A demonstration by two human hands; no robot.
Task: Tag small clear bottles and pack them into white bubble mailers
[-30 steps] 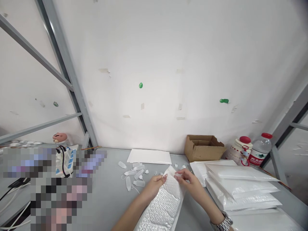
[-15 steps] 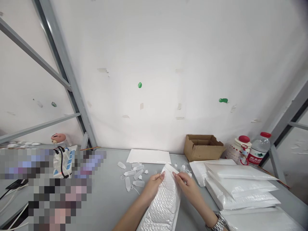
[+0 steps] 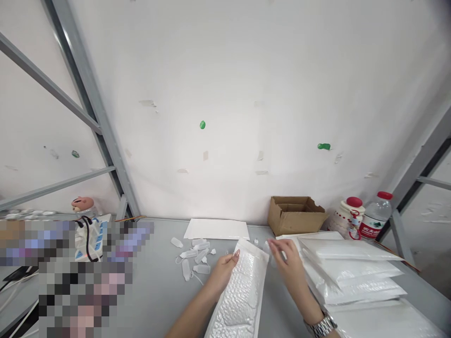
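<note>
A white bubble mailer (image 3: 244, 286) stands tilted up from the table in front of me. My left hand (image 3: 225, 272) is closed on its left edge, with the thumb on the face of the mailer. Just off the mailer's upper right corner is my right hand (image 3: 287, 256), its fingers bent and slightly apart. Its fingertips are beside a small translucent plastic bottle (image 3: 267, 246), which they partly hide; whether they touch it is unclear. Several similar small bottles (image 3: 189, 253) with loose caps lie left of the mailer.
Stacked white bubble mailers (image 3: 355, 281) lie on the right. Behind them are a cardboard box (image 3: 298, 220), a white jar with a red lid (image 3: 347, 217) and a water bottle (image 3: 376, 216). A flat white sheet (image 3: 216, 229) lies by the wall. A power strip (image 3: 90, 237) sits left.
My right hand has let go of the mailer's top edge and moved right, to the small bottle. My left hand still holds the mailer, whose upper part has turned slightly right.
</note>
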